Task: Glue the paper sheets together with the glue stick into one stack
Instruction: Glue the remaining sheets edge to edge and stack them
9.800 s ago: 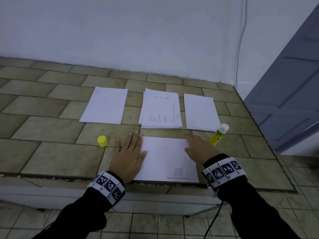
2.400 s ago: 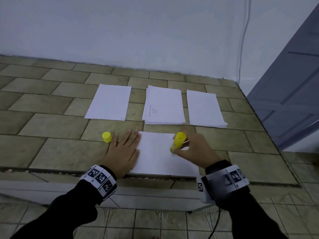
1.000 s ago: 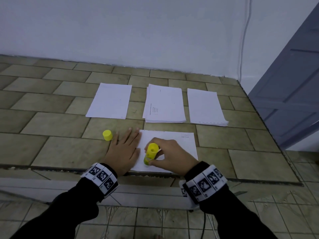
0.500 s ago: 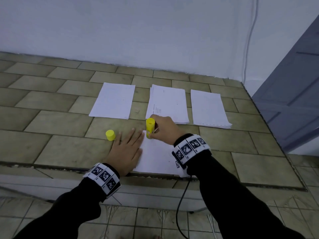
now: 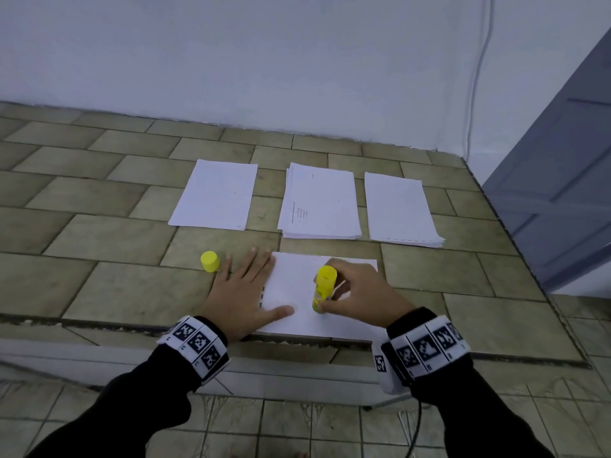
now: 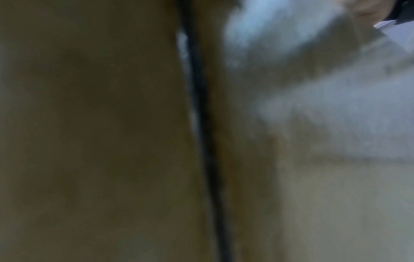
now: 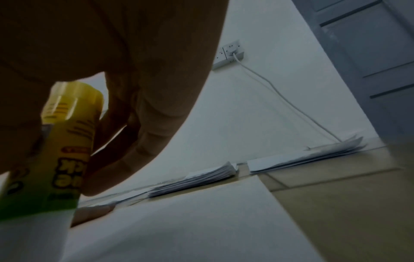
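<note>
Right hand (image 5: 358,294) is clamping the glue stick (image 5: 324,289), tip down on the sheet (image 5: 291,289); left hand (image 5: 243,292), fingers spread, is pinning its 9 o'clock edge; overlapping strokes to every edge would be bonding best.

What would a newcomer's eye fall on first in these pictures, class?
The bright yellow glue stick, gripped by the right hand and held tip-down on the near paper sheet. Next, the left hand pressed flat on that sheet's left edge, with the yellow cap standing just left of it. Behind lie three white paper piles in a row.
</note>
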A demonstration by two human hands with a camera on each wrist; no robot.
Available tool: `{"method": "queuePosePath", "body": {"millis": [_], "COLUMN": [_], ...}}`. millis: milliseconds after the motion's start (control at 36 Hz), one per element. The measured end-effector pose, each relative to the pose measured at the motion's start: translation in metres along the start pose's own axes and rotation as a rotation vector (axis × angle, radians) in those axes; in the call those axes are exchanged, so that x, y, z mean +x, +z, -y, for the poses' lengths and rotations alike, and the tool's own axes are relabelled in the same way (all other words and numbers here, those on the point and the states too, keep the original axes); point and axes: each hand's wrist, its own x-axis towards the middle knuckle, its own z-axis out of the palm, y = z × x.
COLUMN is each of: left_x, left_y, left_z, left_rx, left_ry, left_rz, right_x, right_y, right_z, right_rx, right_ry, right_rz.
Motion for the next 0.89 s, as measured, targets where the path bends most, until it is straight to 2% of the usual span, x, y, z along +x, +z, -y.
{"method": "queuePosePath", "body": {"millis": [139,250,417,611,806,889], "left_x": [0.0,0.001,0.001,0.0,0.0,0.0], "left_y": [0.002,0.004,0.005,0.003,0.003,0.004], "left_z": [0.001,0.002,0.003,0.002,0.001,0.001], "left_rx": [0.007,0.01,-0.006,0.004,0.016,0.0], "left_ry": [0.01,0.016,0.013,0.001,0.002,0.007], "left_rz": [-0.005,-0.016,-0.031,-0.024,-0.024,-0.033], "right_x": [-0.016,-0.008,0.026,0.045,0.014,-0.01], "right_y": [0.005,0.001,-0.016,-0.03,-0.039,-0.044], "right_z": [-0.001,0.001,-0.005,-0.009,-0.011,-0.015], "right_rx": [-0.001,-0.019,-0.031,-0.084,0.018,0.023], "right_ry": [-0.074,-0.096,0.0,0.028,0.0,0.065], "right_rz": [0.035,0.011,-0.055,-0.148,-0.132,-0.062]}}
